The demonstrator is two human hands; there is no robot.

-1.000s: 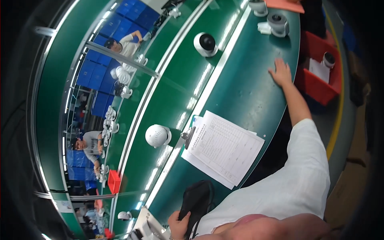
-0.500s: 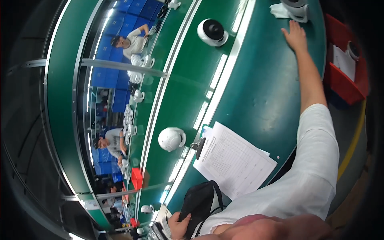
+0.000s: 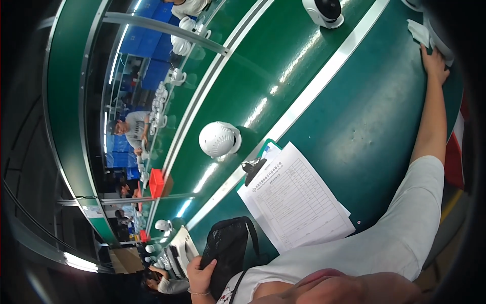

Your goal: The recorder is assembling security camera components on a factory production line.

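My left hand [image 3: 201, 274] is closed on the edge of a black mesh pouch [image 3: 228, 240] with a dark strap, close to my body. Far out at the upper right, my right hand [image 3: 435, 65] reaches across the green bench with its fingers apart. Its fingertips are at the base of a white-grey device [image 3: 439, 38], partly cut off by the dark rim. Beside that device lies a crumpled white cloth [image 3: 419, 32], next to my thumb. Between my arms a clipboard with printed sheets [image 3: 298, 197] rests on the bench.
A green conveyor [image 3: 263, 66] runs past the bench [image 3: 349, 116], behind a pale rail. It carries a white round camera [image 3: 219, 140] and a white camera with a black front [image 3: 325, 11]. A red bin [image 3: 454, 152] stands at the right. Co-workers sit across the line.
The view has shifted, so the bench and cameras appear displaced. My right hand has come closer against the device and cloth. My left hand keeps hold of the pouch.
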